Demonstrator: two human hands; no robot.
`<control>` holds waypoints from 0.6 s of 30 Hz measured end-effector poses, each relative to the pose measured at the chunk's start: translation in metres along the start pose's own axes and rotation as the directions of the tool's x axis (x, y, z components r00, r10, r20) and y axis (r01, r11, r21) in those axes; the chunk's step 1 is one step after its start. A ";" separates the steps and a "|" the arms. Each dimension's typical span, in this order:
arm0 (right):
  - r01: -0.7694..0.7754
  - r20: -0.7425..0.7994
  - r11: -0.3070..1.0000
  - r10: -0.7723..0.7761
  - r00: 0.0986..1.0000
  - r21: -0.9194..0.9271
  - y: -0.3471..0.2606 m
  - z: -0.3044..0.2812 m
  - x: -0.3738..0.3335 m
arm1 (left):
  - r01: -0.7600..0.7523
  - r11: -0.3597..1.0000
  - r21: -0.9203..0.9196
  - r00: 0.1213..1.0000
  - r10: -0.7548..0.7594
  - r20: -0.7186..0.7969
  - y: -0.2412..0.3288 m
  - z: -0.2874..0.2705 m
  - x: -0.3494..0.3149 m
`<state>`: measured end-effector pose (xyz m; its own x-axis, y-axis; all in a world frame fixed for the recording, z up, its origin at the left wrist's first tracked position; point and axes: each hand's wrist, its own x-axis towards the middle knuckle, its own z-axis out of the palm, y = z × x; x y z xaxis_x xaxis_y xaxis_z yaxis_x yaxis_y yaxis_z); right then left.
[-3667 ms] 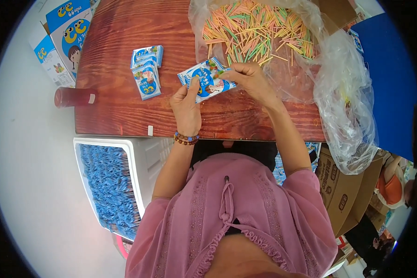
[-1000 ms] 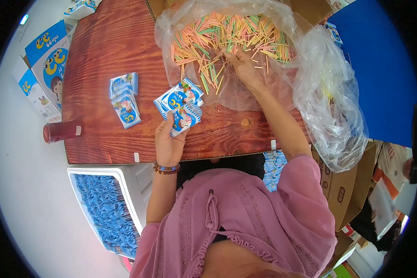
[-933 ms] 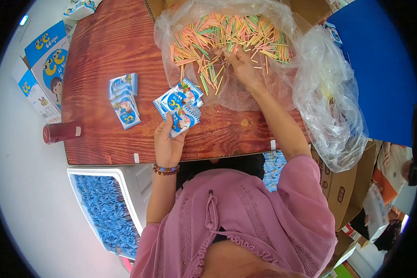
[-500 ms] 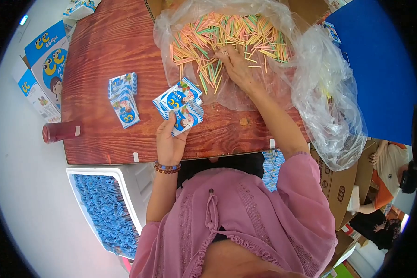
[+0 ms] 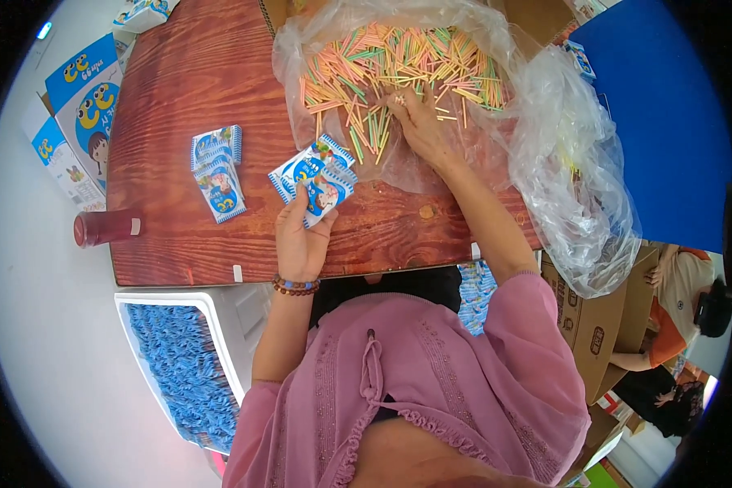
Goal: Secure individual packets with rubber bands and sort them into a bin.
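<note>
My left hand (image 5: 304, 236) is closed on several small blue-and-white snack packets (image 5: 315, 175), fanned out above the table's near side. My right hand (image 5: 424, 130) reaches to the near side of a pile of thin pastel sticks (image 5: 374, 57) in pink, yellow and green. Its fingers are bent together, with pale stick ends showing at the fingertips. The pile lies on a clear plastic bag (image 5: 398, 175) spread open on the table. Left of my left hand, a few more blue-and-white packets (image 5: 220, 187) lie overlapping on the wood.
A reddish wooden table (image 5: 171, 89) spans the middle. At its left edge lies a dark red cylinder (image 5: 106, 228). Below stands a white bin (image 5: 213, 325) full of blue packets. Blue-and-white cartons (image 5: 98, 106) stand left, a cardboard box (image 5: 586, 333) right, and another person (image 5: 677, 301) beyond it.
My right hand has drawn slightly back, and pale stick ends now show at its fingertips. In my left hand the front packet has shifted and sits more upright.
</note>
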<state>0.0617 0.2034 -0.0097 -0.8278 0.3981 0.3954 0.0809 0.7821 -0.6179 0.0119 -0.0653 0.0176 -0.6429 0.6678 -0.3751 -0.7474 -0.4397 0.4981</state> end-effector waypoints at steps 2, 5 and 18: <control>-0.108 -0.052 0.915 0.139 0.989 0.389 -0.011 -0.002 -0.002 | -0.027 1.000 -0.012 1.000 0.027 -0.015 -0.002 0.008 0.005; -0.184 -0.023 0.541 0.354 0.935 0.821 -0.040 -0.015 0.010 | -0.073 0.997 -0.022 0.996 0.074 0.042 -0.006 0.019 0.017; 0.197 -0.207 0.070 0.444 0.872 0.978 -0.142 -0.002 -0.002 | -0.189 0.982 -0.022 0.982 0.189 0.015 -0.025 0.039 0.039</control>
<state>0.0531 0.0928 0.0789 -0.5704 0.7937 0.2113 -0.7003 -0.3356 -0.6300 0.0114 -0.0049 0.0207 -0.7702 0.5814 -0.2621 -0.6159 -0.5713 0.5425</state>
